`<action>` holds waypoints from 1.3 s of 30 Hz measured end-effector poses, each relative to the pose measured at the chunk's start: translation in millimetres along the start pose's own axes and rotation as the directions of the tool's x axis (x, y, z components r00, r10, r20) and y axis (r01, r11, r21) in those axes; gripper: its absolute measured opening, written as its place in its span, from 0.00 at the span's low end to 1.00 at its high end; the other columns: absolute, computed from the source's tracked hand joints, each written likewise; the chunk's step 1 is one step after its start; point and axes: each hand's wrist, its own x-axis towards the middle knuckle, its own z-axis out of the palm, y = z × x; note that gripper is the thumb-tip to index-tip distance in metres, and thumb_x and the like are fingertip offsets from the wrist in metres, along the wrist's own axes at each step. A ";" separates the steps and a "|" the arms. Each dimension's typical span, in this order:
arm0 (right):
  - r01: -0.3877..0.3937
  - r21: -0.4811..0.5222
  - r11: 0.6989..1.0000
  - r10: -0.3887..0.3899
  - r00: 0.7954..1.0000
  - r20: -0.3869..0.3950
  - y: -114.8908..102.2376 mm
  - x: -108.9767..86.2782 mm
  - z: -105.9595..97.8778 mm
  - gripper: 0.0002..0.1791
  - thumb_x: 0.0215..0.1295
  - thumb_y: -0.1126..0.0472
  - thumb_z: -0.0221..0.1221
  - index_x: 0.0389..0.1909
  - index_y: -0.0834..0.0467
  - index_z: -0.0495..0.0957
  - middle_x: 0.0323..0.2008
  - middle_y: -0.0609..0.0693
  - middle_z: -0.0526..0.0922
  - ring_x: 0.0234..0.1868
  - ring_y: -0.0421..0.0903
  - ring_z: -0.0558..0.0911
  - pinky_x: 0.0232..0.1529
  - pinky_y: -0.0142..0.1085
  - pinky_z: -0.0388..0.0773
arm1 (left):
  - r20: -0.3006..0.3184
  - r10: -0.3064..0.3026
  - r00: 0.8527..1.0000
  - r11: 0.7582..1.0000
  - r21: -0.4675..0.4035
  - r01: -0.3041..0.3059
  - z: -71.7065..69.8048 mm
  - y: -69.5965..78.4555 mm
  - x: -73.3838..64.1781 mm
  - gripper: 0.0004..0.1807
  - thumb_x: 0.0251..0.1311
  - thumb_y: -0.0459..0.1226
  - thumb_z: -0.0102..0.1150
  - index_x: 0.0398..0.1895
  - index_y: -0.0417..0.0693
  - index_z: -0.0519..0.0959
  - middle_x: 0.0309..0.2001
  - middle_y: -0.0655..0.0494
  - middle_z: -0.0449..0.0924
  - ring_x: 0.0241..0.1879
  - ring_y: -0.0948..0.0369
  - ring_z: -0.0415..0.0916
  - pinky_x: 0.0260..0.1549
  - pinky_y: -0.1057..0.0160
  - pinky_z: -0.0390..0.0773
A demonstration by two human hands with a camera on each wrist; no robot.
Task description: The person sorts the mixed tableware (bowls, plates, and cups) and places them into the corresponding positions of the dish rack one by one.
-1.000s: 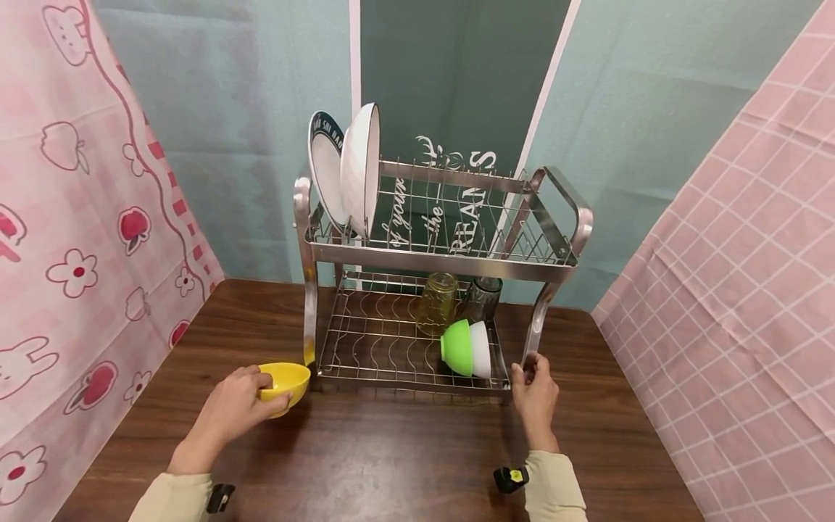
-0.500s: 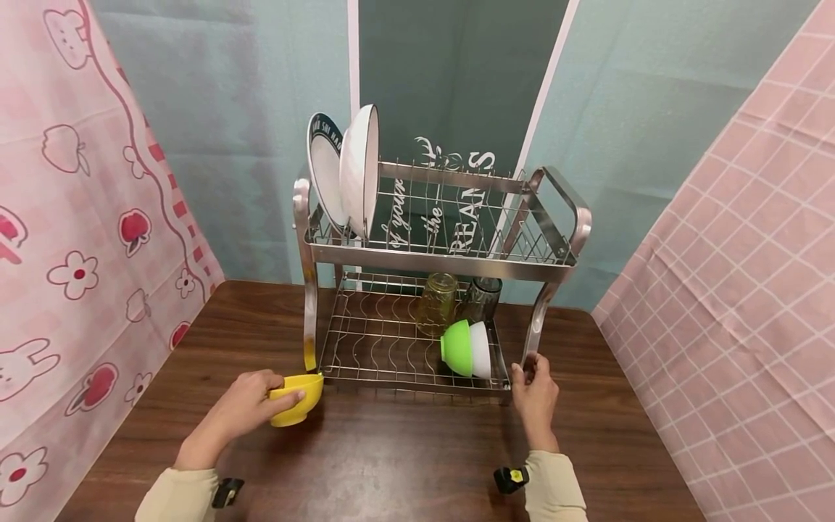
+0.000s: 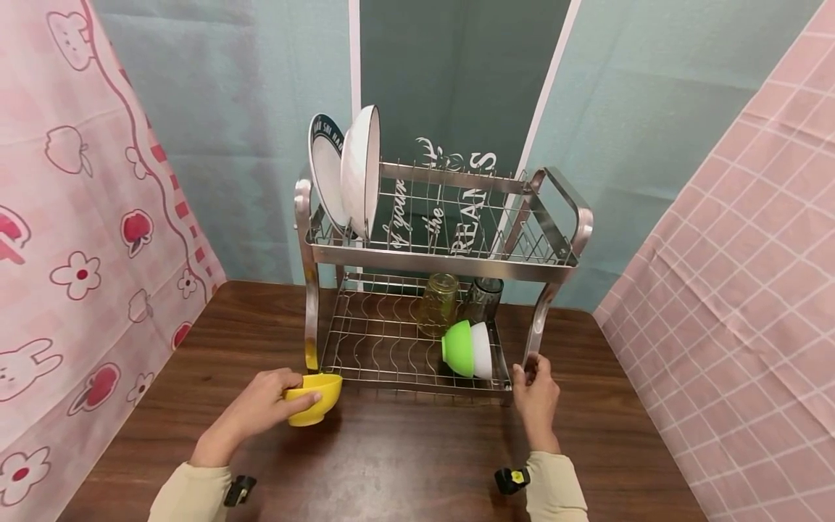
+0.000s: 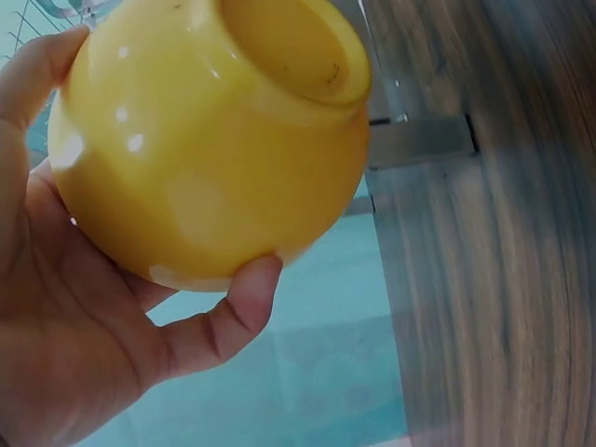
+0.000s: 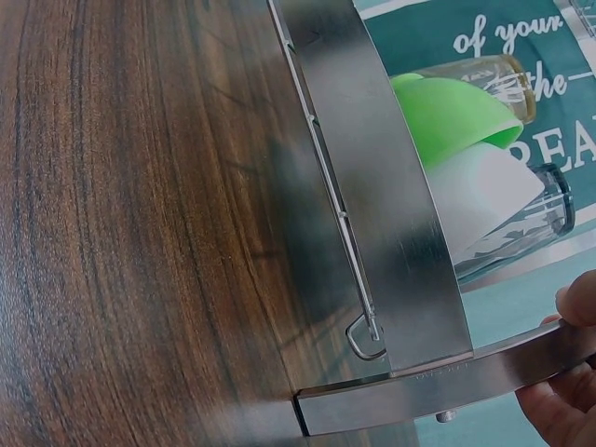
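Note:
My left hand [image 3: 264, 399] grips a yellow bowl [image 3: 314, 401] by its rim, thumb on the outside and fingers reaching inside. The bowl is held at the front left foot of a two-tier metal dish rack [image 3: 443, 262]. In the left wrist view the underside of the yellow bowl [image 4: 214, 149] faces the camera. My right hand [image 3: 538, 399] holds the rack's front right leg, thumb on one side and fingers on the other. On the lower tier, near the right end, a green bowl [image 3: 458, 349] and a white bowl [image 3: 481, 351] lie on their sides, nested together.
Behind those bowls stand a yellowish glass [image 3: 438, 304] and a dark glass [image 3: 484, 299]. A plate [image 3: 326, 170] and a large white bowl [image 3: 361, 170] stand on edge at the upper tier's left. The rack rests on a wooden table [image 3: 404, 464] before curtains.
My left hand has moved to the right with the yellow bowl, past the rack's front left foot. My right hand keeps its place on the leg.

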 end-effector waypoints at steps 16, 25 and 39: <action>0.015 -0.005 1.000 -0.015 1.000 -0.012 1.1 -0.4 1.8 0.16 0.53 0.69 0.63 0.42 0.66 0.72 0.26 0.60 0.79 0.24 0.55 0.76 0.29 0.49 0.69 | -0.180 0.157 0.971 0.988 0.029 -0.154 18.7 15.2 8.1 0.21 0.37 0.46 0.75 0.16 0.59 0.66 0.22 0.66 0.60 0.21 0.69 0.60 0.19 0.70 0.65; -0.004 -0.002 1.000 0.004 1.000 0.003 -1.6 -0.6 0.5 0.16 0.54 0.69 0.63 0.43 0.66 0.71 0.28 0.61 0.79 0.26 0.56 0.77 0.31 0.49 0.70 | -0.319 0.281 0.905 0.960 0.082 -0.269 25.7 22.3 18.1 0.17 0.32 0.41 0.78 0.18 0.56 0.74 0.27 0.67 0.67 0.32 0.66 0.63 0.25 0.68 0.70; 0.001 -0.008 1.000 -0.001 1.000 -0.006 0.0 0.5 1.3 0.16 0.53 0.70 0.63 0.43 0.66 0.71 0.27 0.62 0.79 0.26 0.58 0.77 0.31 0.51 0.69 | -0.264 0.408 0.874 0.908 0.214 -0.360 39.6 32.4 32.4 0.12 0.36 0.40 0.77 0.21 0.55 0.80 0.28 0.65 0.66 0.34 0.62 0.64 0.31 0.56 0.64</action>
